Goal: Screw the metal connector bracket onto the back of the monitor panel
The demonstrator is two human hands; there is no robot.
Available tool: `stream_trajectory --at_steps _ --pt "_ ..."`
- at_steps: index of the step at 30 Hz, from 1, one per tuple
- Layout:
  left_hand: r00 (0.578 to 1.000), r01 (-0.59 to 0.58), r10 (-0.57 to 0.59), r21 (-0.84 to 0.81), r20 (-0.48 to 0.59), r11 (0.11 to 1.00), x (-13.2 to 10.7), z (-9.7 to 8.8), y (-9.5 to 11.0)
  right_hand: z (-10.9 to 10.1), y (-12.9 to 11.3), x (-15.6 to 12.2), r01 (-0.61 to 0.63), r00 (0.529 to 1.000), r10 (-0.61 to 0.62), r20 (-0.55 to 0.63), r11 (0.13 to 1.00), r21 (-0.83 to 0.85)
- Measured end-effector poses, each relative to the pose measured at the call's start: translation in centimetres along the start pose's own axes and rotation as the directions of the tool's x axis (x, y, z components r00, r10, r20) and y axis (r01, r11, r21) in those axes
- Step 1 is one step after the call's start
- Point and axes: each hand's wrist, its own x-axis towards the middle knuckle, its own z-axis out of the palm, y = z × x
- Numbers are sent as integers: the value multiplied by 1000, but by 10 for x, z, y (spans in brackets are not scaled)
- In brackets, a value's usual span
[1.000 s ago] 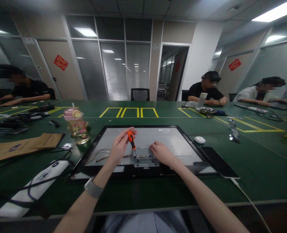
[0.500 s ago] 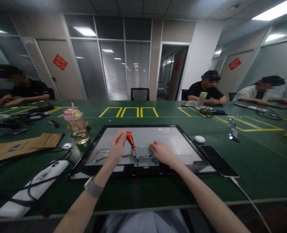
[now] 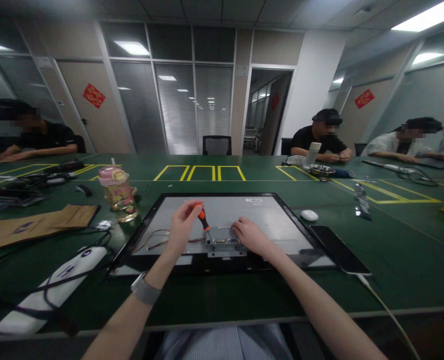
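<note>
A flat display panel (image 3: 222, 210) with a black frame and grey back lies on the table in front of me. Near its front edge is a metal bracket (image 3: 227, 253) with connector ports. My left hand (image 3: 182, 222) pinches the top of an orange-and-black screwdriver (image 3: 202, 218), which leans slightly. Its tip meets the left end of the bracket; the screw under it is too small to make out. On the bracket's right end, the curled fingers of my right hand (image 3: 250, 235) hold it at the rear edge. Thin wires (image 3: 158, 244) run left from the bracket across the panel.
Left of the panel stand a pink-lidded bottle (image 3: 117, 195), brown paper packaging (image 3: 38, 227) and a white power strip (image 3: 53, 290) with black cables. To the right lie a phone (image 3: 338, 248) on a cable and a white earbud case (image 3: 309, 215). Several people sit across the table.
The screwdriver handle has turned a little in my left fingers, its orange and black parts facing differently. My right hand stays on the bracket.
</note>
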Motion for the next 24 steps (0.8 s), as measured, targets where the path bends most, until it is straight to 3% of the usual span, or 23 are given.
stream_trajectory --at_steps 8,13,17,24 --pt "993 -95 100 75 -69 993 0 0 2 0 0 1 -4 1000 4 1 1000 -6" --pt "994 -80 84 62 -67 995 1 -1 2 -2 -1 0 3 1000 -3 1 1000 -7" --pt "998 -51 53 52 -34 997 1 -3 2 -1 0 -1 9 1000 -9 0 1000 -9" --pt "994 44 -30 -134 103 990 -1 3 9 1 1 2 19 1000 -19 1 1000 -16"
